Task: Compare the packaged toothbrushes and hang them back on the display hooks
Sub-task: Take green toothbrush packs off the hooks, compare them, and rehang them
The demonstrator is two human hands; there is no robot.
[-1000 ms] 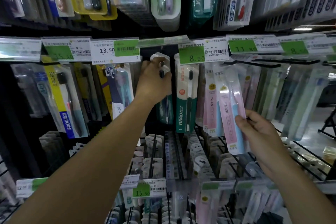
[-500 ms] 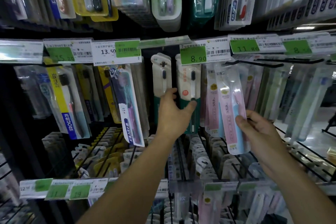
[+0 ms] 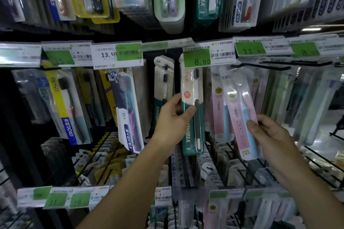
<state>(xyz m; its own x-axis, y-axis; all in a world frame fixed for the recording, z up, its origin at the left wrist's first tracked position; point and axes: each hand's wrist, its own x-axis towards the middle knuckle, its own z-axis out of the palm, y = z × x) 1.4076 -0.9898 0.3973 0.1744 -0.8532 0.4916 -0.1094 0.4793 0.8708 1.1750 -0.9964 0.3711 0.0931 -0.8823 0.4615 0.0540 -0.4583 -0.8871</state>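
Nearest the camera, two bare forearms reached up toward the rack. On the right side, the right hand (image 3: 268, 132) pinched the lower half of a pink-and-blue toothbrush pack (image 3: 240, 109), thumb on its front face, the pack tilted and lifted clear of the row behind. Just left of it, the left hand (image 3: 173, 117) curled round the edge of a white-and-teal YIBAO toothbrush pack (image 3: 193, 109), thumb across the front, its top tucked behind the 8.90 price tag (image 3: 197, 58); whether it hung on a hook could not be told. To compare well, both packs probably wanted holding side by side, faces level toward the eyes, gripped by their edges so the print stayed readable. Farther back, a bare black display hook (image 3: 260, 66) jutted out above the pink pack, a likely home; its hang hole would need lining up squarely with the tip before sliding on.
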